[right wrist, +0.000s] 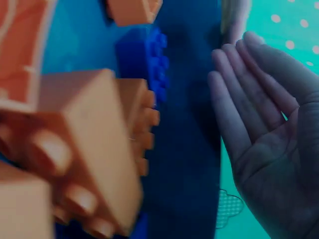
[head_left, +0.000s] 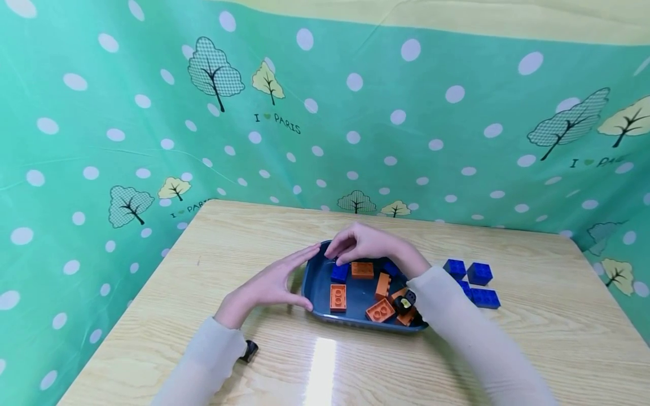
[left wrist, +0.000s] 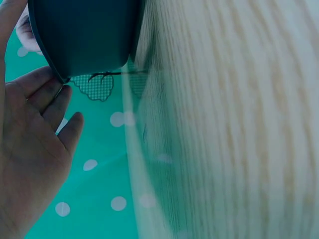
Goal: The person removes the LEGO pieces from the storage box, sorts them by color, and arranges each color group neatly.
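A dark blue tray (head_left: pixel 355 301) holds orange bricks and blue bricks. My left hand (head_left: pixel 271 285) is at its left end, thumb apart from the straight fingers; in the left wrist view those fingertips (left wrist: pixel 64 92) meet the tray's rim. Over the far left part of the tray hovers my right hand (head_left: pixel 363 243), fingers bent down close above a blue brick (head_left: pixel 339 274). The right wrist view shows this hand (right wrist: pixel 269 104) with nothing in its palm, fingertips beside the tray's wall (right wrist: pixel 187 164). An orange brick (head_left: pixel 363 270) lies just right of the blue one.
Right of the tray, several blue bricks (head_left: pixel 479 273) stand on the wooden table (head_left: pixel 548 338), partly behind the right sleeve (head_left: pixel 467 332). More orange bricks (head_left: pixel 380 310) lie in the tray's right half. A green dotted curtain (head_left: pixel 325 113) hangs behind the table's far edge.
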Demonstrator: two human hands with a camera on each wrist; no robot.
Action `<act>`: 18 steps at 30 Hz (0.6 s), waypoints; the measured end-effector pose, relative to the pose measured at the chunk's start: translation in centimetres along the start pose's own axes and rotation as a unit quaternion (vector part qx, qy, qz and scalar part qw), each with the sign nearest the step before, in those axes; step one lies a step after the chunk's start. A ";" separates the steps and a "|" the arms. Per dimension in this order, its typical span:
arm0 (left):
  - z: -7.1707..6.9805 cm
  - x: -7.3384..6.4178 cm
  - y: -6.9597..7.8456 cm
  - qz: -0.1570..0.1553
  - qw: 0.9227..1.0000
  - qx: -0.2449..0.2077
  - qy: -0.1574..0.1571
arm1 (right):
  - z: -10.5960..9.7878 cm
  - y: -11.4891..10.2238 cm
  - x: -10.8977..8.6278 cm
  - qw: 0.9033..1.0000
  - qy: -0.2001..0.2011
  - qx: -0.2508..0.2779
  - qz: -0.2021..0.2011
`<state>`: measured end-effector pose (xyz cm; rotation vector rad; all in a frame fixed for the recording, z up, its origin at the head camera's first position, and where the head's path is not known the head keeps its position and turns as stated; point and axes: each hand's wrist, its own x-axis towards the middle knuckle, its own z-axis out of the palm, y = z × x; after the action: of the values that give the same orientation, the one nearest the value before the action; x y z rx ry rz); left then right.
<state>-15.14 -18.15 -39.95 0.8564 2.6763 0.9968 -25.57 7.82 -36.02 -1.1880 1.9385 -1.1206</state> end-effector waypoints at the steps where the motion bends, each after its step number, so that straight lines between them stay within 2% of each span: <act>1: 0.0 0.0 0.0 0.000 1.000 0.000 0.000 | 0.2 0.2 0.1 1.000 -0.007 -0.008 0.004; 8: 0.0 0.0 0.1 -0.003 1.000 -0.001 -0.004 | 1.1 0.4 0.3 0.996 -0.021 -0.080 0.034; 18: 0.0 0.0 0.2 0.000 1.000 -0.005 -0.003 | 1.8 0.8 0.4 0.980 -0.067 -0.162 0.093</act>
<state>-15.04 -18.06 -39.79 0.8555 2.6640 1.0045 -24.58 7.00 -37.58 -1.1811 2.1295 -0.6281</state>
